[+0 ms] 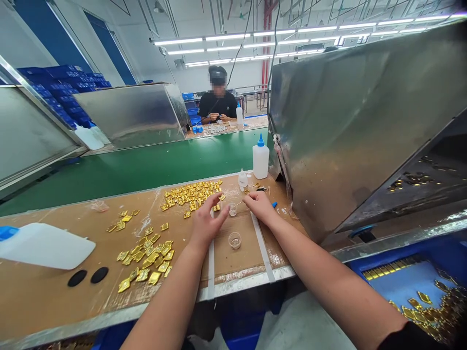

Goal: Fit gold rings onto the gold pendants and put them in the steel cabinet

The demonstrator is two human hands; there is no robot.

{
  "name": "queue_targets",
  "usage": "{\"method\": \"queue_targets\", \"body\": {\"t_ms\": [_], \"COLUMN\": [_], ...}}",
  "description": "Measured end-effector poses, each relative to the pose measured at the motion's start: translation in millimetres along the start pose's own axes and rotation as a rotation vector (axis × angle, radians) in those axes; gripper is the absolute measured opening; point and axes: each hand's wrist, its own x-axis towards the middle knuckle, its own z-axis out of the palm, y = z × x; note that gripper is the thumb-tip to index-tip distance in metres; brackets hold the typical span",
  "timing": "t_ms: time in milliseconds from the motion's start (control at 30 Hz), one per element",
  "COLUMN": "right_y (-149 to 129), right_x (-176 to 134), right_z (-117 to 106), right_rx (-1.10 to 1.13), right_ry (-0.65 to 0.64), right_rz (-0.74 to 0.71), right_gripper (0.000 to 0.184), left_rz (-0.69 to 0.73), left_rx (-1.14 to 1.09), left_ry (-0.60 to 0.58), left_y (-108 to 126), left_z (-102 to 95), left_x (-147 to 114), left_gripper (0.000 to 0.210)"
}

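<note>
My right hand (260, 206) pinches a thin pale stick (239, 202), which points left over a small clear cup (232, 210). On the other side of that cup is my left hand (207, 219), its thumb and forefinger apart with nothing seen held. Just beyond the left fingers spreads a pile of small gold-coloured metal pieces (191, 193). A second clear cup (234, 240) sits nearer to me, between two pale tape strips. More gold pieces (148, 257) lie loosely to the left of my left forearm.
A small dropper bottle (242, 180) and a blue-capped white bottle (260, 160) stand behind my right hand. Another white bottle (47, 245) lies at left beside two black discs (99, 274). A metal panel (350, 121) rises at right. Across the green belt (164, 163) sits a person (218, 102).
</note>
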Motion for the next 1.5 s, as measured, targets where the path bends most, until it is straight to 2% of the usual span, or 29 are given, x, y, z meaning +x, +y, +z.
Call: {"method": "queue_targets", "body": {"t_ms": [67, 133, 300, 400, 567, 800, 1100, 1267, 1500], "right_y": [2, 2, -3, -6, -4, -4, -4, -11, -23], "right_x": [1, 1, 0, -1, -1, 0, -1, -8, -16], "right_z": [0, 1, 0, -1, -1, 1, 3, 7, 12], "right_rx": [0.022, 0.040, 0.074, 0.090, 0.092, 0.098, 0.124, 0.142, 0.056], "right_ry": [0.011, 0.015, 0.021, 0.028, 0.038, 0.044, 0.041, -0.039, -0.131], "right_rz": [0.010, 0.016, 0.024, 0.035, 0.050, 0.055, 0.065, 0.050, 0.004], "right_gripper": [0.030, 0.030, 0.029, 0.029, 0.031, 0.030, 0.032, 0.031, 0.031], "left_rz": [-0.106, -0.211, -0.481, -0.601, -0.562, -0.551, -0.574, -0.599, -0.591], "left_rx": [-0.143, -0.306, -0.589, -0.685, -0.671, -0.654, -0.581, -0.603, -0.612], "left_ry": [0.066, 0.072, -0.060, -0.067, -0.026, -0.090, -0.097, -0.095, -0.120], "left_y": [5, 7, 2, 0, 0, -2, -7, -3, -2], "left_z": [-6.3, -11.1, -15.0, -13.5, -10.0, -7.1, -0.6, 1.0, 2.2], "left_x": [-2, -5, -21, -28, -31, -32, -30, -30, -29], "left_gripper": [0.033, 0.033, 0.053, 0.057, 0.056, 0.057, 0.068, 0.063, 0.054]}}
